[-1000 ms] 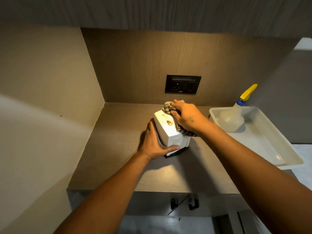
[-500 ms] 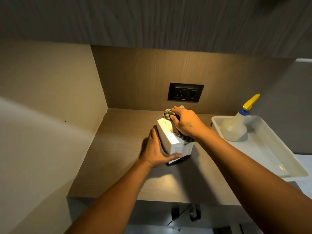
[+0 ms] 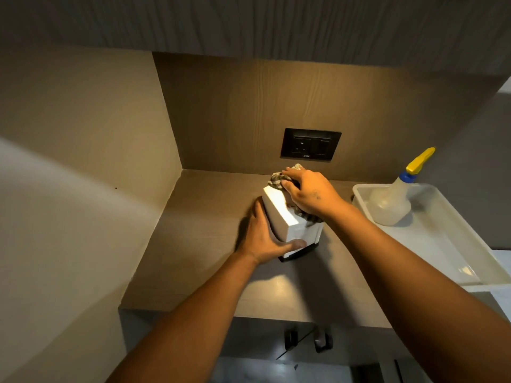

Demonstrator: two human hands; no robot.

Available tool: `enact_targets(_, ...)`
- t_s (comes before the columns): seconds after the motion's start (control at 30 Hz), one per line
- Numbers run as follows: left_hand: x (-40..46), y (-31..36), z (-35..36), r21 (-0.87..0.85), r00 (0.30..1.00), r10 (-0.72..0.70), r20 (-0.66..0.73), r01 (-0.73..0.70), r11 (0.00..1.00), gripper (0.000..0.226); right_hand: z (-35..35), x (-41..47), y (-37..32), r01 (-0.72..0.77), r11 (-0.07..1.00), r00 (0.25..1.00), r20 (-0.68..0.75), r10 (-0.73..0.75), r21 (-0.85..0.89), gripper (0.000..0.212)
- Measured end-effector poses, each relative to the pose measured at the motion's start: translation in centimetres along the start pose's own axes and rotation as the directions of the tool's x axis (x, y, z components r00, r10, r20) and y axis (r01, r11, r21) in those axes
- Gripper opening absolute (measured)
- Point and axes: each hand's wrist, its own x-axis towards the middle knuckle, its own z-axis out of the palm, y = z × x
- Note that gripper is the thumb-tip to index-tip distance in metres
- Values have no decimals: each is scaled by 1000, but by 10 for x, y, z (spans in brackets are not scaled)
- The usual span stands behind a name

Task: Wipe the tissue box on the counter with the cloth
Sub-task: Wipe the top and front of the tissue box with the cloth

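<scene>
Mid-wipe, the right hand [image 3: 309, 193] presses the bunched checked cloth [image 3: 279, 179] onto the top of the white tissue box [image 3: 279, 214] standing on the counter [image 3: 199, 244] (spray bottle [image 3: 392, 200] nearby), the left hand [image 3: 262, 239] clasping its side, so next likely comes a firm stroke across without tipping it.

- The place looked like a home kitchen nook: a wood-grain counter [image 3: 193, 244] sat beneath an overhead cabinet [image 3: 249, 20].
- At 12 o'clock, a black wall socket [image 3: 310, 144].
- At 3 o'clock, a spray bottle [image 3: 392, 200] stood in a white tray [image 3: 456, 244].
</scene>
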Motion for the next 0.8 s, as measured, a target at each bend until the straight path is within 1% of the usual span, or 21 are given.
enact_targets(0.07, 0, 0, 1, 4, 1000, -7, -1, 7, 1000, 144, 1, 0, -3, 53, 997, 999, 7, -53, -47, 39)
enact_targets(0.13, 1, 0, -1, 7, 1000, 7, 2, -7, 1000, 142, -1, -13, -3, 131, 990, 991, 12, -131, -53, 37)
enact_targets(0.2, 1, 1, -1, 10, 1000, 28, -2, -28, 1000, 135, -3, -32, -2, 230, 972, 973, 20, -229, -52, 33)
enact_targets(0.23, 1, 2, -1, 12, 999, 39, -9, -39, 999, 133, -4, -41, 0, 259, 965, 966, 36, -257, -49, 35)
enact_targets(0.33, 0, 4, -1, -10, 999, 38, -10, -38, 999, 135, -7, -58, 14, 242, 970, 968, 80, -239, -30, 45)
enact_targets(0.47, 1, 5, -3, -42, 999, 46, -3, -46, 998, 137, -11, -37, 17, 126, 992, 992, 24, -125, -22, 41)
enact_targets(0.53, 1, 5, -4, -45, 999, 45, 2, -45, 998, 139, -10, -19, 10, 115, 993, 993, 16, -115, -34, 38)
enact_targets(0.67, 0, 4, -4, -35, 1000, 25, 11, -25, 999, 136, -5, -9, -5, 151, 986, 987, 58, -147, -70, 35)
enact_targets(0.73, 0, 6, -4, -31, 999, 42, 10, -41, 999, 129, -3, -30, -10, 237, 969, 971, 44, -234, -67, 36)
enact_targets(0.8, 0, 7, -3, -40, 997, 75, -13, -75, 996, 118, -2, -57, -7, 343, 938, 939, 50, -340, -51, 40)
